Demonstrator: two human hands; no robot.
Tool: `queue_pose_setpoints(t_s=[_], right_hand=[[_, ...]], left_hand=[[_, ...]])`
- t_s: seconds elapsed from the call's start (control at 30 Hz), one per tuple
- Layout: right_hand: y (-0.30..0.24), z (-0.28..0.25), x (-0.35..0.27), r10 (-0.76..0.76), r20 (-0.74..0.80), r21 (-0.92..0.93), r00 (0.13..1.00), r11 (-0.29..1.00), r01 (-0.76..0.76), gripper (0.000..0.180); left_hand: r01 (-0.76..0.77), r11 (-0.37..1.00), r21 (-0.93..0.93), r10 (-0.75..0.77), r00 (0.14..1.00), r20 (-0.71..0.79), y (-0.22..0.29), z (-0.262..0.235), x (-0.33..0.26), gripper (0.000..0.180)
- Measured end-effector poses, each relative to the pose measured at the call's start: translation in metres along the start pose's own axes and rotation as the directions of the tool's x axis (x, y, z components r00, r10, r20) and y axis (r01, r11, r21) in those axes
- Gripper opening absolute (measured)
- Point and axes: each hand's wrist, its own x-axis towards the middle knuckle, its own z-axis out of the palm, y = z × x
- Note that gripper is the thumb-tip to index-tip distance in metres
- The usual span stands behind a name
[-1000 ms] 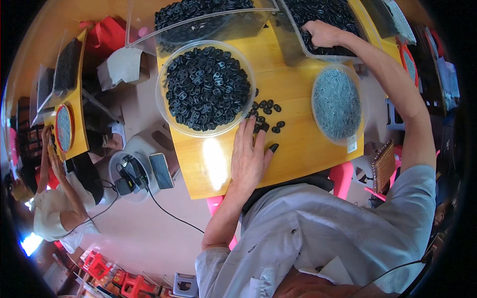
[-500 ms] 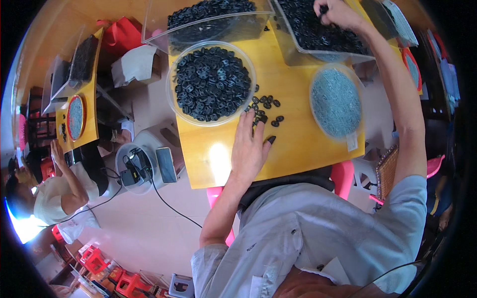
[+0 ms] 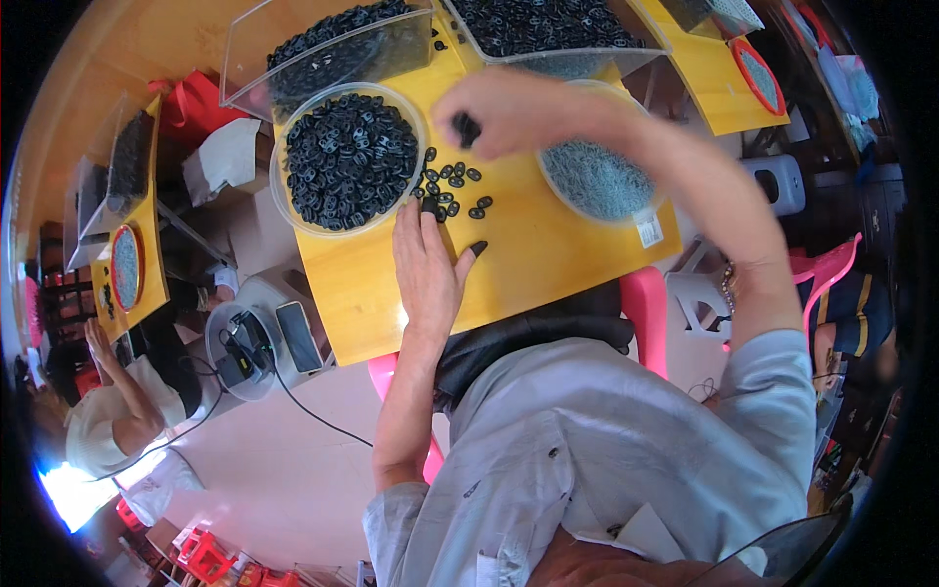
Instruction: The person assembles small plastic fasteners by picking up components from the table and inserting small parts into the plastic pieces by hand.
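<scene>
My left hand lies palm down on the yellow table, fingers stretched and thumb apart. Black covers sit on its thumb and one fingertip. By its fingertips lie several loose black oval pieces with two holes each. The round clear tub beside them is heaped with similar black pieces. Blurred by motion, my right hand hovers above the table past the loose pieces. Its fingers are closed around a dark clump, apparently more black pieces. Part of a tub of small silvery metal parts is hidden beneath the right forearm.
Two clear bins of black pieces stand at the far edge, one at left and one at right. At left are a phone, a container with chargers, and another person at a neighbouring table.
My right hand has left the far right bin and come near and left, over the table. My left hand stays by the loose pieces. The whole view has shifted.
</scene>
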Motion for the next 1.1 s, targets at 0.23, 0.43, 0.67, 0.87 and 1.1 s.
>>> queue_pose_setpoints(t_s=[0.23,0.43,0.67,0.87,1.1], right_hand=[[0.018,0.145,-0.016,-0.021,-0.518,-0.132,0.855,0.990,-0.055,0.016],[0.017,0.174,-0.020,-0.146,-0.702,-0.160,0.697,0.986,0.045,0.022],[0.009,0.164,-0.039,-0.226,-0.631,-0.217,0.742,0.970,0.110,0.037],[-0.009,0.126,-0.071,-0.154,-0.715,-0.091,0.682,0.988,0.127,0.037],[-0.012,0.108,-0.132,0.192,-0.719,0.239,0.668,0.971,-0.022,0.024]], left_hand=[[-0.062,0.996,0.056,0.067,0.994,-0.090,-0.001,0.007,-0.003,0.085],[-0.049,0.995,0.085,0.058,0.992,-0.111,-0.001,0.007,-0.004,0.082],[-0.058,0.993,0.104,0.071,0.990,-0.123,-0.001,0.010,-0.007,0.076],[-0.069,0.993,0.091,0.079,0.990,-0.121,-0.002,0.011,-0.009,0.073],[-0.037,0.930,-0.367,-0.093,0.939,-0.331,-0.010,0.003,-0.026,0.042]])
